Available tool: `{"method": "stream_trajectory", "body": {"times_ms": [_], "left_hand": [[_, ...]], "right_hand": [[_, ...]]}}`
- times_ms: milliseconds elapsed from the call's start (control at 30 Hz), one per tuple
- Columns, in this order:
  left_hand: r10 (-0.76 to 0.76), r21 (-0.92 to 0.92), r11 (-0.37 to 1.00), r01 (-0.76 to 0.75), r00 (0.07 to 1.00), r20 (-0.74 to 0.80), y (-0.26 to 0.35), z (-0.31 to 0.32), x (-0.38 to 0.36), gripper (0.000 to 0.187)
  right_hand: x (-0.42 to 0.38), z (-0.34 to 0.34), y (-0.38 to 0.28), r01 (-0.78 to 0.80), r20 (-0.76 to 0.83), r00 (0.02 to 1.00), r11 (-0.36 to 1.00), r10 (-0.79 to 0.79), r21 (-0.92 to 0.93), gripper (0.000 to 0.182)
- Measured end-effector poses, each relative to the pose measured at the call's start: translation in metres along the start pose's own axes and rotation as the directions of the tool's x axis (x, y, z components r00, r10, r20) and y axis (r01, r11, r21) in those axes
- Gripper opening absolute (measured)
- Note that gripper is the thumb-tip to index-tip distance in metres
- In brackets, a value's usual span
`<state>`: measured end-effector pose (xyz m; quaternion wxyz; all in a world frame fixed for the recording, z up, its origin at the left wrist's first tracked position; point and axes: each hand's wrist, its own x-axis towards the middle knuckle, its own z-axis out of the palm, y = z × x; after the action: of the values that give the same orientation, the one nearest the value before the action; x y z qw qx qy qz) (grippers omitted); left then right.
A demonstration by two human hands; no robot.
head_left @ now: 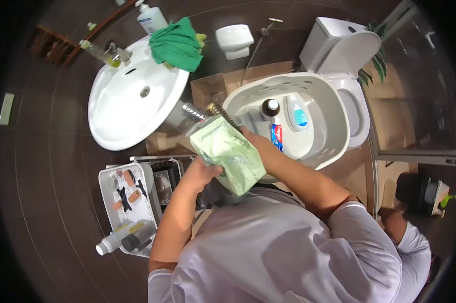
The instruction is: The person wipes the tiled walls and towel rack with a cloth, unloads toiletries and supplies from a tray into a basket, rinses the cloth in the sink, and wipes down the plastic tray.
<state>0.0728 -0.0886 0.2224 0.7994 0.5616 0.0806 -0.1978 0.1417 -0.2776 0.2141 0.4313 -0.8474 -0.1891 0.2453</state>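
A crinkled pale green plastic packet (228, 151) is held up in front of my body. My left hand (203, 174) grips its lower left side, with the thumb lying over the front. My right hand (255, 144) closes on its right side, its fingers mostly hidden behind the packet. Beyond the packet's top edge stick out a round hairbrush (193, 112) and a second, darker brush (223, 115); what supports them is hidden. Just past my right hand, a white laundry basket (334, 116) contains a brown bottle (270, 109), a toothpaste tube (277, 135) and a white bottle with a blue label (297, 115).
On the left are a white sink (114, 113) with a green cloth (176, 44) on its rim and a trolley tray (106, 194) with clips and bottles. A toilet (356, 101) stands behind the basket. At lower right shows another sleeve (415, 247), possibly a reflection.
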Motion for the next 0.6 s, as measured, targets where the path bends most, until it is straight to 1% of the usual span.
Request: {"method": "stream_trajectory", "body": {"times_ms": [33, 100, 133, 167, 200, 233, 267, 300, 333, 400, 433, 467, 500, 533, 600], "left_hand": [[-0.082, 0.014, 0.997, 0.082, 0.997, 0.005, -0.002, -0.005, 0.005, 0.078], [-0.104, 0.02, 0.994, 0.104, 0.994, 0.016, -0.007, -0.007, 0.005, 0.081], [-0.118, 0.021, 0.993, 0.118, 0.993, 0.014, -0.011, -0.008, 0.005, 0.084], [-0.156, 0.042, 0.987, 0.155, 0.988, 0.018, -0.017, -0.008, 0.006, 0.096], [-0.165, 0.044, 0.985, 0.164, 0.986, 0.022, -0.022, -0.01, 0.007, 0.096], [-0.181, -0.039, 0.982, 0.184, 0.981, 0.066, -0.028, -0.013, 0.009, 0.098], [-0.189, -0.121, 0.972, 0.202, 0.976, 0.112, -0.032, -0.015, 0.013, 0.1], [-0.212, -0.142, 0.962, 0.233, 0.966, 0.146, -0.036, -0.017, 0.018, 0.102], [-0.216, -0.141, 0.961, 0.237, 0.965, 0.149, -0.039, -0.018, 0.021, 0.102], [-0.185, -0.139, 0.969, 0.204, 0.972, 0.143, -0.04, -0.013, 0.024, 0.102], [-0.186, -0.138, 0.969, 0.205, 0.972, 0.142, -0.037, -0.009, 0.024, 0.102], [-0.2, -0.162, 0.961, 0.223, 0.969, 0.144, -0.03, -0.002, 0.023, 0.102], [-0.215, -0.184, 0.953, 0.241, 0.965, 0.147, -0.024, 0.002, 0.023, 0.102], [-0.217, -0.182, 0.953, 0.243, 0.965, 0.147, -0.022, 0.002, 0.023, 0.102], [-0.229, -0.166, 0.95, 0.263, 0.953, 0.2, -0.018, 0.004, 0.023, 0.1]], "right_hand": [[-0.002, 0.001, -0.002, -0.013, -0.012, 1.0, 1.0, 0.013, 0.006, 0.043], [-0.006, 0.003, -0.007, -0.016, -0.013, 1.0, 0.983, 0.013, -0.181, 0.041], [-0.009, 0.007, -0.003, -0.022, -0.018, 1.0, 0.984, 0.019, -0.176, 0.041], [-0.012, 0.013, 0.0, 0.042, -0.007, 0.999, 0.964, -0.045, -0.264, 0.044], [-0.015, 0.017, 0.002, 0.103, 0.009, 0.994, 0.932, -0.107, -0.347, 0.046], [-0.017, 0.018, 0.003, 0.095, 0.006, 0.995, 0.934, -0.099, -0.344, 0.046], [-0.02, 0.011, -0.007, 0.037, 0.042, 0.999, 0.985, -0.03, -0.17, 0.053], [-0.022, 0.007, -0.011, -0.029, 0.09, 0.996, 1.0, 0.029, 0.007, 0.06], [-0.021, 0.01, -0.004, -0.034, 0.088, 0.996, 0.999, 0.033, 0.008, 0.06], [-0.02, 0.017, 0.017, 0.181, 0.115, 0.972, 0.963, -0.206, 0.198, 0.071], [-0.024, 0.015, 0.023, 0.181, 0.115, 0.972, 0.963, -0.206, 0.2, 0.071], [-0.028, 0.009, 0.026, 0.303, 0.079, 0.949, 0.952, -0.306, 0.04, 0.072], [-0.031, 0.007, 0.027, 0.41, 0.058, 0.912, 0.904, -0.406, -0.124, 0.073], [-0.032, 0.01, 0.028, 0.409, 0.056, 0.913, 0.904, -0.405, -0.122, 0.073], [-0.038, 0.02, 0.024, 0.253, -0.105, 0.957, 0.954, -0.272, -0.163, 0.069]]}}
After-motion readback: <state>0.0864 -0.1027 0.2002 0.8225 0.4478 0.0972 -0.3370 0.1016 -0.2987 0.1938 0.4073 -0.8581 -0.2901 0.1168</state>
